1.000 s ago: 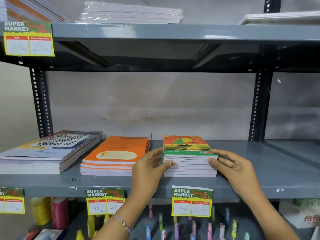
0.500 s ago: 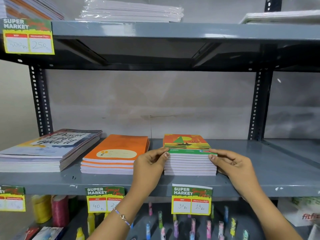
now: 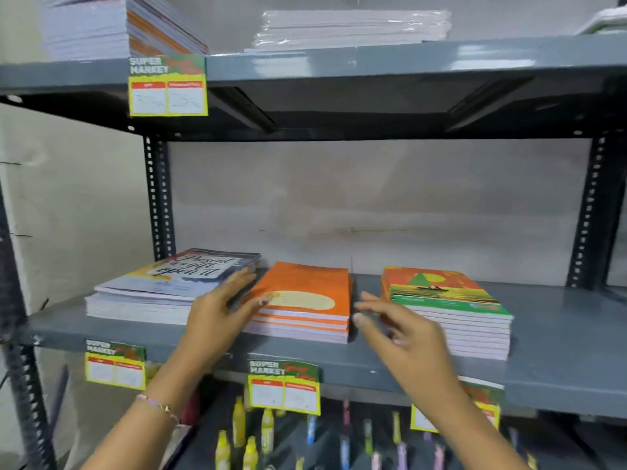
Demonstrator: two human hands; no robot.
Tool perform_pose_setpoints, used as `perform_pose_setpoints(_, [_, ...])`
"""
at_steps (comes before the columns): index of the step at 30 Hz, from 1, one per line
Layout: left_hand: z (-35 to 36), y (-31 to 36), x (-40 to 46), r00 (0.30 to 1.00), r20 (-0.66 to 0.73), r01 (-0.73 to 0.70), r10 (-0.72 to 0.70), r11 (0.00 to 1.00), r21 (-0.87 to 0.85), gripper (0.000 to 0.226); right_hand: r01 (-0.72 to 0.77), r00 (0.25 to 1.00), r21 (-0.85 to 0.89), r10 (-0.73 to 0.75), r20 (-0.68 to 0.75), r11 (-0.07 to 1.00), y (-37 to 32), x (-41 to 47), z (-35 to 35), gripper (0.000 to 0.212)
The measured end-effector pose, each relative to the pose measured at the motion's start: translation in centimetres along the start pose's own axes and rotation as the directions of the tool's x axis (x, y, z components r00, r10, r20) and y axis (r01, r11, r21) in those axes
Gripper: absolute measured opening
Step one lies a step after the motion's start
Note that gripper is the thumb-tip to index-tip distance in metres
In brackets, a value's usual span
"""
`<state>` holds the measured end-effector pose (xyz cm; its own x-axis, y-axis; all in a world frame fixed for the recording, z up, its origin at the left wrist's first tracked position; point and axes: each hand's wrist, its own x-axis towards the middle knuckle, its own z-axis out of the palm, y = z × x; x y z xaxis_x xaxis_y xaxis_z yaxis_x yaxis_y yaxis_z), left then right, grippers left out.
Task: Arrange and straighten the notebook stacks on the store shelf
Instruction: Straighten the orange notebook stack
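Note:
Three notebook stacks lie on the grey middle shelf (image 3: 559, 337). At the left is a wide stack with a lettered cover (image 3: 163, 286), in the middle an orange stack (image 3: 305, 293), at the right a stack with a sailboat cover (image 3: 451, 300). My left hand (image 3: 220, 310) rests with spread fingers at the orange stack's left edge, between it and the lettered stack. My right hand (image 3: 400, 330) hovers open, blurred, in the gap between the orange stack and the sailboat stack, holding nothing.
The upper shelf (image 3: 373, 62) carries a tall notebook pile (image 3: 112, 25) and a plastic-wrapped pack (image 3: 353, 28). Yellow price tags (image 3: 285, 388) hang on the shelf fronts. Small bottles and pens (image 3: 264, 432) hang below. Black perforated uprights (image 3: 157, 198) frame the bay.
Both hands left the sailboat stack and moved left to either side of the orange stack. The view swung left and closer.

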<state>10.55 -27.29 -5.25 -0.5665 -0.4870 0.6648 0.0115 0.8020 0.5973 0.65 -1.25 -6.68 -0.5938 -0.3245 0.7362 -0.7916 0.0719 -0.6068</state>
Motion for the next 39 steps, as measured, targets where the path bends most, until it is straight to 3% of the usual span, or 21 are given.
perform_pose_setpoints(3, [-0.8, -2.3, 0.2, 0.991, 0.081, 0.105, -0.104, 0.994, -0.007, 0.072, -0.147, 0.975, -0.177, 0.173, 0.14, 0.973, 0.3, 2.0, 3.7, 0.059])
perform_pose_setpoints(6, [-0.6, -3.3, 0.7, 0.976, 0.166, 0.166, -0.14, 0.974, -0.155, 0.095, -0.207, 0.969, -0.168, 0.225, 0.099, 0.964, 1.5, 2.0, 4.7, 0.077])
perform_pose_setpoints(9, [-0.3, -3.8, 0.5, 0.978, 0.161, 0.173, -0.135, 0.953, -0.25, 0.09, -0.186, 0.976, -0.159, 0.201, 0.086, 0.97, 2.3, 1.7, 4.7, 0.077])
perform_pose_setpoints(14, [-0.4, -4.0, 0.4, 0.986, 0.089, 0.162, -0.142, 0.946, -0.281, 0.052, -0.11, 0.992, -0.176, 0.118, 0.038, 0.978, 2.0, 1.4, 4.9, 0.068])
perform_pose_setpoints(19, [-0.3, -4.1, 0.3, 0.983, 0.087, 0.182, -0.162, 0.923, -0.339, 0.041, -0.1, 0.992, -0.28, 0.116, 0.042, 0.955, 1.8, 1.0, 4.6, 0.044])
perform_pose_setpoints(23, [-0.1, -4.1, 0.3, 0.979, 0.076, 0.203, -0.188, 0.904, -0.377, 0.042, -0.11, 0.992, -0.282, 0.123, 0.03, 0.953, 1.4, 0.8, 4.5, 0.035])
perform_pose_setpoints(29, [-0.3, -3.8, 0.3, 0.965, 0.132, 0.262, -0.227, 0.842, -0.472, 0.041, -0.138, 0.988, -0.252, 0.152, 0.037, 0.958, 1.2, 0.8, 4.5, 0.045])
perform_pose_setpoints(34, [-0.4, -3.6, 0.5, 0.968, 0.13, 0.246, -0.212, 0.895, -0.371, 0.036, -0.171, 0.979, -0.271, 0.194, 0.061, 0.947, 1.2, 0.9, 4.6, 0.053])
perform_pose_setpoints(39, [-0.5, -3.5, 0.3, 0.971, 0.141, 0.236, -0.194, 0.879, -0.415, 0.045, -0.157, 0.982, -0.278, 0.178, 0.053, 0.948, 1.2, 1.0, 4.5, 0.05])
